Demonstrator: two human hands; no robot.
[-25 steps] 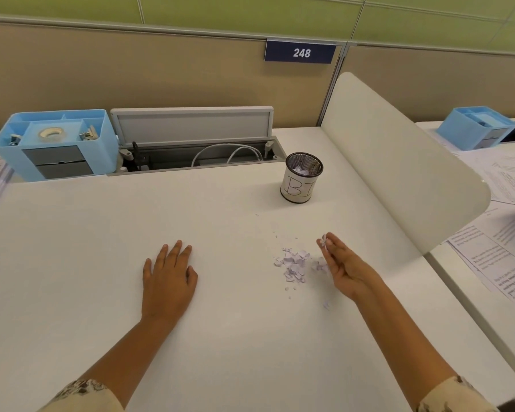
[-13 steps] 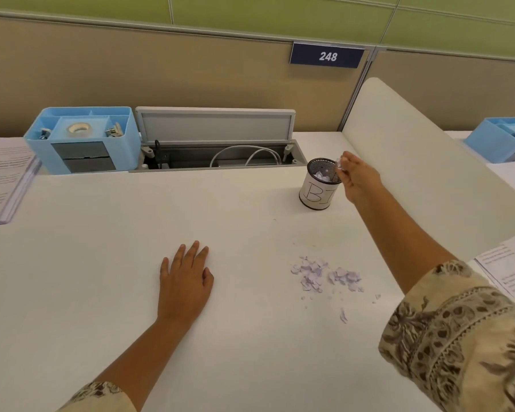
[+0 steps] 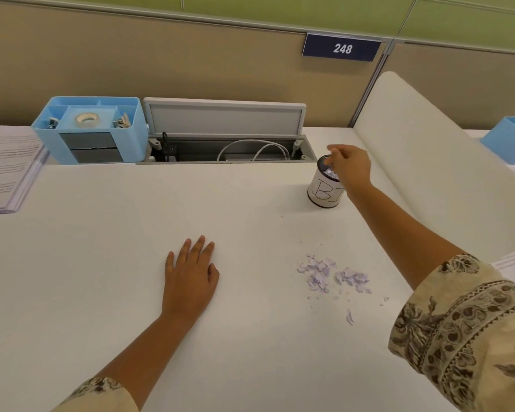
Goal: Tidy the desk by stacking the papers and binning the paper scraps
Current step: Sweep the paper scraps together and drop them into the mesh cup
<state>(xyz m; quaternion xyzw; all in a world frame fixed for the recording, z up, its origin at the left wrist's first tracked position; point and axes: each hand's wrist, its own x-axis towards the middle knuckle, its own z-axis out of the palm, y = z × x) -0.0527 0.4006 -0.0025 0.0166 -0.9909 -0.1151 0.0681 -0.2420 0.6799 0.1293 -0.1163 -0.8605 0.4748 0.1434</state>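
- Since half a second ago the right hand (image 3: 350, 166) has gone from the bin's (image 3: 324, 190) right rim to directly above its mouth, fingers curled downward over the opening; the scrap it pinched earlier no longer shows, so I cannot tell whether it has let go.
- The left hand (image 3: 191, 278) has stayed flat on the desk (image 3: 101, 263), fingers straight, holding nothing.
- The main heap of paper scraps (image 3: 332, 275) lies near the person's side of the desk, well apart from the bin, with loose bits trailing towards the right sleeve (image 3: 464, 331). Some scraps already sit inside the bin.
- Risk: the bin is small and light-looking; a knock from the wrist on withdrawal could tip it and spill what is in it.
- Risk: the sleeve hangs just beside the heap, so a sweep back could scatter the pieces or brush them off the desk edge.
- Risk: small flakes may cling to the fingers and drop outside the rim.
- The stack of papers (image 3: 6, 168) sits at the far left, beside the blue organiser (image 3: 92, 129).
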